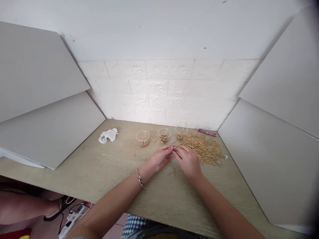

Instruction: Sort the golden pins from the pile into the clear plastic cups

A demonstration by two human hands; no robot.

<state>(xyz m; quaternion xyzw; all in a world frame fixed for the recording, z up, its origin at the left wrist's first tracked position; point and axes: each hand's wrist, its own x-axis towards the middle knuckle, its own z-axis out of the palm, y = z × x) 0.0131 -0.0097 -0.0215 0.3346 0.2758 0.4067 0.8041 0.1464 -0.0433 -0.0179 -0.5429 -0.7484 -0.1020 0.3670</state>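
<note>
white brick-patterned wall [161,88] | grey side panels [37,69] | greenish tabletop [82,169] | pinkish tiled floor [116,229]

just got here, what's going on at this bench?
A person has both bare hands together over the table, the left hand and right hand meeting at the fingertips. Whatever is between the fingers is too small to make out. The right hand is beside a spread-out pile of thin gold-coloured pins; a few loose pins lie nearer the person. Beyond the hands stand three clear cups, each with small pieces inside.
</note>
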